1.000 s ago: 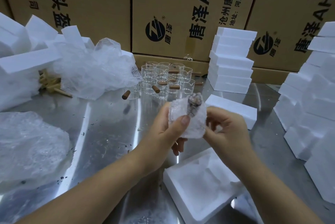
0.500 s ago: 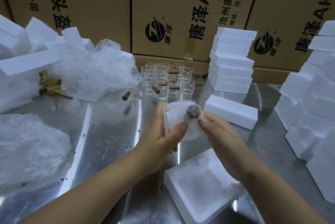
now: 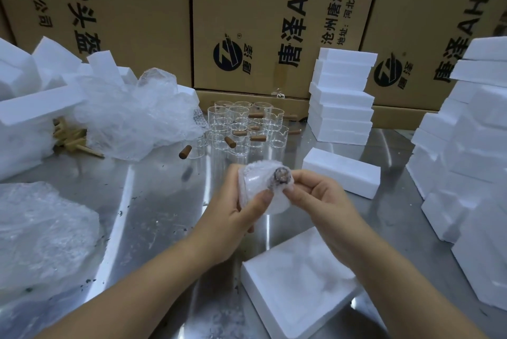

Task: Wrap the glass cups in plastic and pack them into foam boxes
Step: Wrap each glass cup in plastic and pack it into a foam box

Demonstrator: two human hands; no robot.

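Above the middle of the metal table, both hands hold one wrapped cup in the air. The left hand grips the bundle from the left, its thumb curled across the front. The right hand pinches the bubble wrap at the bundle's right edge, just beside a brown stub that pokes out at the top. Just below the hands an open foam box lies on the table, hollow side up. Farther back, bare glass cups stand in a tight cluster. A closed foam block lies near the right hand, with a stack of foam boxes behind it. Loose bubble wrap is heaped at the left, and cardboard cartons line the back
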